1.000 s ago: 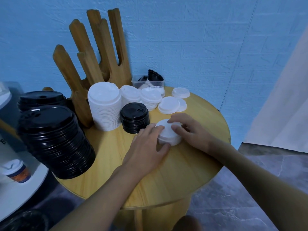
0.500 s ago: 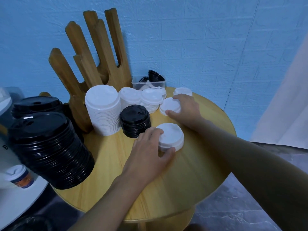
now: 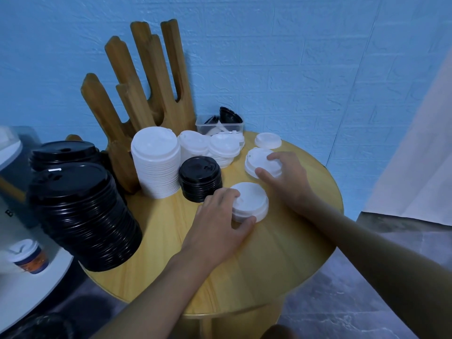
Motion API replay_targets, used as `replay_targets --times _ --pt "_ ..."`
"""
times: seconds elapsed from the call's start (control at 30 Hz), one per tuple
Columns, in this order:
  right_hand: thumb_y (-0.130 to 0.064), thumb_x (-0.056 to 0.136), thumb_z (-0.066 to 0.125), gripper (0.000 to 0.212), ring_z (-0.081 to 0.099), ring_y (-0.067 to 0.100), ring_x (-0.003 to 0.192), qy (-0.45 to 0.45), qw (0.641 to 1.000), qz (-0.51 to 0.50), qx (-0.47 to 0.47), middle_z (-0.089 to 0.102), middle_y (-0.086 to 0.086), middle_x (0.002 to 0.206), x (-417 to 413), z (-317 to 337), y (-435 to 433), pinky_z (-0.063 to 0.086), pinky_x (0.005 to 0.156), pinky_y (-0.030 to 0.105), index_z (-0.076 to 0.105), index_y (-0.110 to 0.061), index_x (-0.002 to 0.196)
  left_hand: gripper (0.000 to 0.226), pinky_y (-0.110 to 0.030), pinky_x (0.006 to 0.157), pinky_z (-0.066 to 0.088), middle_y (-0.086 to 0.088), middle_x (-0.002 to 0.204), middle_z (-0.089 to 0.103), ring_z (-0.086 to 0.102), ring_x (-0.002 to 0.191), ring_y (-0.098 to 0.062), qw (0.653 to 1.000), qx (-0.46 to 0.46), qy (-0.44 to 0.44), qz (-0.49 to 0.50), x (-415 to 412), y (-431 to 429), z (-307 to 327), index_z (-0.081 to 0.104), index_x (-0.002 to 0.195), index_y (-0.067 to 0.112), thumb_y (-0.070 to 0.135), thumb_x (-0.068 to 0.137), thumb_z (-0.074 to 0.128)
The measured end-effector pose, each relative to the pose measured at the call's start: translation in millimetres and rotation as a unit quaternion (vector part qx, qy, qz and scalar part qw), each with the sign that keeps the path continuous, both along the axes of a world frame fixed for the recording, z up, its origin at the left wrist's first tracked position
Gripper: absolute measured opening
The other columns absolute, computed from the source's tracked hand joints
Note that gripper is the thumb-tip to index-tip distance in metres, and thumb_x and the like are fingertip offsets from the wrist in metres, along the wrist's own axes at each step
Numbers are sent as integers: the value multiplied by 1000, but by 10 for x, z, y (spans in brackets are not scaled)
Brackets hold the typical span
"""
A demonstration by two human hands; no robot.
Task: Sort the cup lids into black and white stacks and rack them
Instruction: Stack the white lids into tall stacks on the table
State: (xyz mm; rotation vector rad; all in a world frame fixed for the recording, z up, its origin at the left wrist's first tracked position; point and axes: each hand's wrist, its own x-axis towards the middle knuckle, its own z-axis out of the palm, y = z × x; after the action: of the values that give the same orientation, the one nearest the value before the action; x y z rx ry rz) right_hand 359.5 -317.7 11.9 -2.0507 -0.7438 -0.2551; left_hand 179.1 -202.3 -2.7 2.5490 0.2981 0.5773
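Note:
On the round wooden table (image 3: pixel 269 265) my left hand (image 3: pixel 220 223) grips a short stack of white lids (image 3: pixel 252 199) near the middle, thumb on its near side. My right hand (image 3: pixel 286 177) holds a white lid (image 3: pixel 256 160) further back, fingers curled round its rim. One single white lid (image 3: pixel 267 140) lies behind it. A tall white lid stack (image 3: pixel 156 162), a small black lid stack (image 3: pixel 199 177) and loose white lid piles (image 3: pixel 210 148) stand to the left. The wooden rack (image 3: pixel 146 94) rises at the back.
Two big stacks of large black lids (image 3: pixel 80 216) crowd the table's left edge. A clear plastic box (image 3: pixel 220 123) with black and white lids sits against the blue wall. A lidded paper cup (image 3: pixel 28 255) stands on a white surface at lower left.
My right hand left the short stack and reached back to the white lid behind it, and now grips it. My left hand stays on the short stack.

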Motion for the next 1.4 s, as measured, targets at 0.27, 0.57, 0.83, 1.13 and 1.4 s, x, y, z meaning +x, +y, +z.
replay_targets --times 0.27,0.57,0.83,1.13,1.4 --pt "-38 82 76 30 50 -3 113 34 977 204 -53 57 -12 121 -503 39 -310 39 94 15 64 -29 108 65 -36 97 45 12 117 50 47 109 -10 999 -52 -2 1 -6 3 68 30 130 32 48 83 71" --pt "-23 83 77 30 49 3 122 27 965 247 -84 53 -8 133 -460 24 -273 41 106 31 67 -23 111 70 -35 102 43 8 133 45 44 119 -12 1000 -22 1 -5 9 22 -4 35 144 33 54 85 68" --pt "-31 99 52 42 43 14 132 40 992 78 -94 50 -1 143 -104 37 -141 31 111 30 48 -18 139 62 -35 111 32 6 144 40 39 127 -15 1000 5 0 0 24 -1 -5 42 143 27 46 90 66" --pt "-47 94 52 58 35 20 138 2 975 -16 -223 43 -1 149 294 -27 130 30 112 45 40 -25 146 63 -35 111 32 11 142 41 38 125 -12 1000 0 0 -1 33 17 -31 40 145 30 47 89 65" --pt "-44 83 67 24 51 25 108 29 986 -35 -159 55 5 121 264 -41 51 40 91 37 58 -24 94 61 -35 111 33 12 143 40 37 128 -10 1000 -16 7 -1 22 9 -11 40 144 32 52 90 62"
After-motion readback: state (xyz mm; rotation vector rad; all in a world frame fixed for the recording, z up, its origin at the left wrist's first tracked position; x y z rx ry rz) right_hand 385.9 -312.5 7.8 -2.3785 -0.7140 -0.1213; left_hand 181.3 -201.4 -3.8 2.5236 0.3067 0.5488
